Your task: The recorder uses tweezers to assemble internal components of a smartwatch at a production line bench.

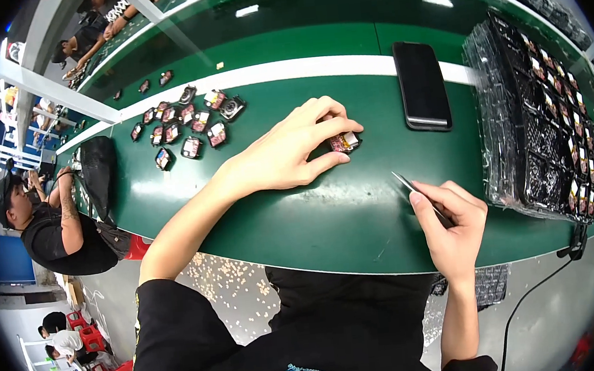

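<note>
My left hand [283, 148] rests on the green tabletop [300, 220], with thumb and fingers closed around a small black electronic module [344, 142]. The module has a pinkish, dark face with a pale patch, and the fingers partly cover it. Lower and to the right, my right hand [454, 225] pinches a pair of metal tweezers [403, 182]. Their tip points up and left toward the module, apart from it. Beyond my left hand lies a loose group of similar small modules [185, 117], some with a round, lens-like part facing up.
A black phone [422, 86] lies right of my left hand. Stacked black plastic trays [539, 129] holding modules stand at the right edge. A black bag [98, 176] sits at the left, beside a seated person [68, 230]. A white strip [301, 69] crosses the table.
</note>
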`<action>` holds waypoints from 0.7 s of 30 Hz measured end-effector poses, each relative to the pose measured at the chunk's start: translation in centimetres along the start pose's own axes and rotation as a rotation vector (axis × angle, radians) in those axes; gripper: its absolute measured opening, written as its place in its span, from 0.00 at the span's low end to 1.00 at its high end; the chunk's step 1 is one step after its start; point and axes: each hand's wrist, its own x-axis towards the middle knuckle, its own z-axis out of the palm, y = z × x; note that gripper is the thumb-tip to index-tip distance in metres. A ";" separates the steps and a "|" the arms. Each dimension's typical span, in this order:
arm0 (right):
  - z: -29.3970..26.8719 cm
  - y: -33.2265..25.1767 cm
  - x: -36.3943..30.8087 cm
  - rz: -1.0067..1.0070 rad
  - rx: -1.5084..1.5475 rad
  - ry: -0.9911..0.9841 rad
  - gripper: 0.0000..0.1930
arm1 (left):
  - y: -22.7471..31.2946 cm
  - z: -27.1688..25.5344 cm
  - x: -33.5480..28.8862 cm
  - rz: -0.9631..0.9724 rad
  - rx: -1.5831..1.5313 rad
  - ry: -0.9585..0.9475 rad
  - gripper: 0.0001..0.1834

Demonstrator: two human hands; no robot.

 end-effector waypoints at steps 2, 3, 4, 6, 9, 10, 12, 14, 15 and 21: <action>-0.1 -0.1 0.0 0.019 -0.022 -0.009 0.09 | 1.0 0.2 -0.2 0.018 0.139 0.045 0.30; -0.1 -0.2 0.1 0.016 -0.022 -0.008 0.09 | 0.8 0.6 -0.1 0.039 0.181 0.083 0.37; -0.1 -0.2 0.2 0.013 -0.021 -0.008 0.09 | 0.9 0.3 0.0 0.042 0.202 0.081 0.40; 0.0 -0.1 0.2 0.038 -0.023 0.000 0.09 | 0.3 0.4 -0.3 0.066 0.150 0.090 0.43; 0.0 -0.1 0.1 0.059 -0.023 0.009 0.09 | -0.5 0.3 -0.8 0.091 0.064 0.039 0.39; 0.0 -0.1 0.1 0.071 -0.027 0.005 0.09 | -0.4 0.4 -0.9 0.086 0.043 0.055 0.36; 0.1 -0.1 0.1 0.064 -0.055 0.004 0.09 | -0.8 0.8 -1.4 0.124 0.044 0.087 0.34; 0.1 -0.1 0.1 0.073 -0.064 -0.004 0.09 | -1.1 1.2 -1.7 0.162 0.044 0.120 0.31; 0.1 0.0 0.1 0.069 -0.060 -0.001 0.09 | -1.1 1.3 -1.8 0.192 0.069 0.149 0.30; 0.3 0.4 0.1 0.087 -0.064 0.008 0.09 | -1.0 1.8 -1.9 0.242 0.155 0.154 0.27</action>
